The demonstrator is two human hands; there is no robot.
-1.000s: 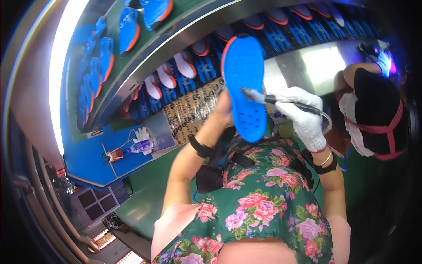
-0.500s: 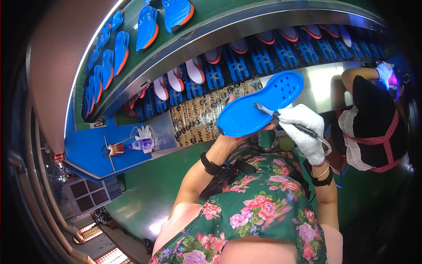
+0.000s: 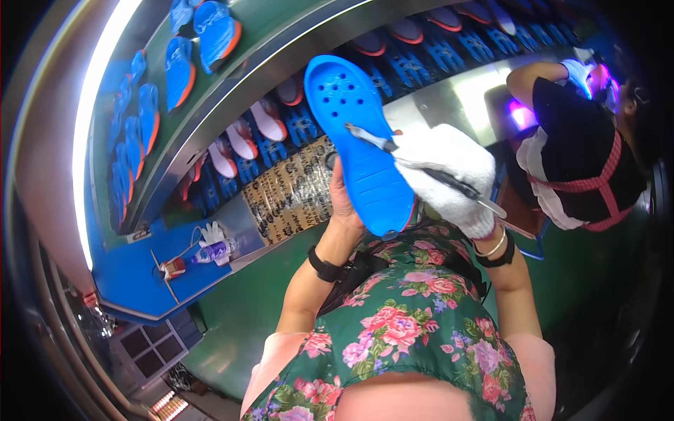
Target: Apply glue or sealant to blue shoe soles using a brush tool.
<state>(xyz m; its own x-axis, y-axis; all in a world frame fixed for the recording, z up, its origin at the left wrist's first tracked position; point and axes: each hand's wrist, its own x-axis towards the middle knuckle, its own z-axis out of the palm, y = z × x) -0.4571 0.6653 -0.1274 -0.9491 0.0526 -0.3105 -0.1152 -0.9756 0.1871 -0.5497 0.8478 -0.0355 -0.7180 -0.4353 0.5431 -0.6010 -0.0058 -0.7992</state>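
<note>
My bare left hand (image 3: 342, 201) grips a blue shoe sole (image 3: 381, 186) along its left side; part of the fingers is hidden underneath. The sole stands nearly upright in view, its round holes at the far end and its near end toward my apron. My right hand (image 3: 449, 172), in a white knit glove, is closed around a dark-handled brush (image 3: 372, 139). The brush's bristle tip rests on, or just over, the sole's inner face below the holes. Parts of that face look wet and shiny.
Taped cardboard (image 3: 288, 189) covers part of the metal bench ahead. Behind it runs a row of pale uppers (image 3: 242, 142) and blue soles. Blue soles with orange edges (image 3: 179, 70) lie on an upper shelf. A bottle (image 3: 213, 250) lies at left; a co-worker (image 3: 579, 151) is close on the right.
The sole has turned from slanting rightward to nearly upright, its holed end swinging left. The brush tip has moved up and left, nearer the holes. My view has shifted a little.
</note>
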